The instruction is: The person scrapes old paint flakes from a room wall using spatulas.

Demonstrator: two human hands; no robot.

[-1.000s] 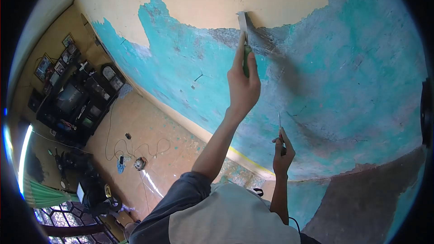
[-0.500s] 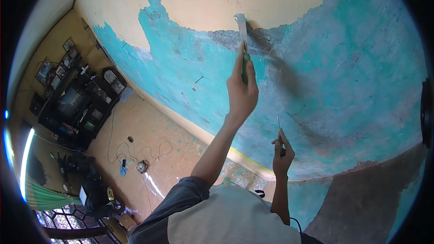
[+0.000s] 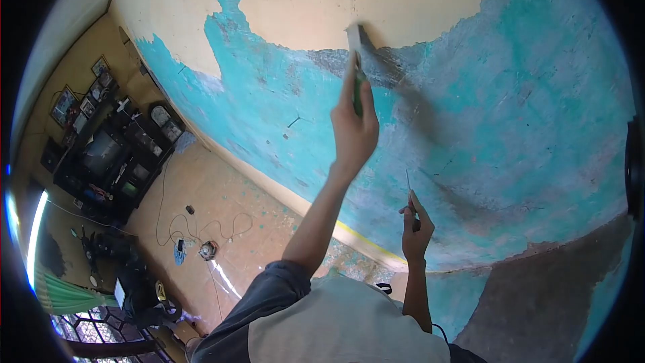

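Note:
My left hand [image 3: 354, 136] is raised in front of the wall, its fingers wrapped round the green handle of a paint scraper [image 3: 354, 39]. The blade, slightly blurred, lies at the ragged edge between cream paint [image 3: 302, 7] and a turquoise and grey patch [image 3: 262, 101]. Lower and to the right, my right hand [image 3: 418, 232] is closed round the dark handle of a thin-bladed tool [image 3: 408, 180]. Its blade points up and appears narrow from this angle; I cannot make out its exact kind or whether it touches the wall.
Paint flakes lie on the floor [image 3: 201, 195] along the wall. A cable and a small round device [image 3: 208, 250] are on the floor. At the left are a dark cabinet with a television [image 3: 102, 151], a motorcycle [image 3: 107, 249] and a green curtain [image 3: 70, 290] by a window.
My left hand and the scraper have shifted slightly left and down along the paint edge. My right hand has moved a little left with its tool. The view has shifted slightly.

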